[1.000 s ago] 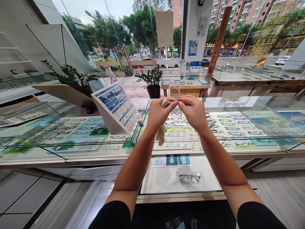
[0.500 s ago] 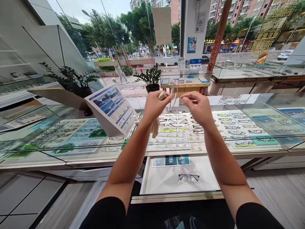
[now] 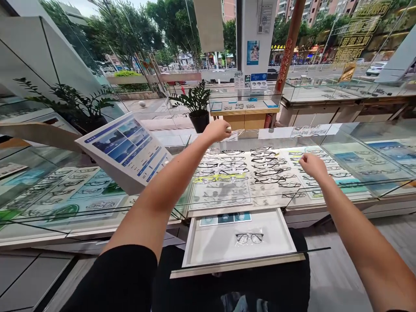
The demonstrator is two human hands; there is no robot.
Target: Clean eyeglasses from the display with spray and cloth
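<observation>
My left hand [image 3: 219,131] is closed over the far part of the glass counter, with a pale bit of cloth [image 3: 229,129] showing at its fingers. Just beyond those fingers is a thin-rimmed pair of eyeglasses [image 3: 236,135]; whether the hand grips it or it rests on the glass I cannot tell. My right hand [image 3: 313,167] is off to the right above the counter, fingers curled in; anything inside is hidden. In the pulled-out drawer [image 3: 208,255] lies a dark-rimmed pair of glasses [image 3: 249,238] in clear wrapping.
Rows of spectacle frames [image 3: 266,167] lie under the glass countertop. A folded card sign [image 3: 130,147] stands left beside my arm. Potted plants [image 3: 199,118] are at the back, before the window. A wooden table [image 3: 247,117] with more glasses is farther off.
My right hand has swung away to the right and down, its fingers now curled. My left hand has turned over, and the eyeglasses have gone from upright to low near the counter. The view has shifted.
</observation>
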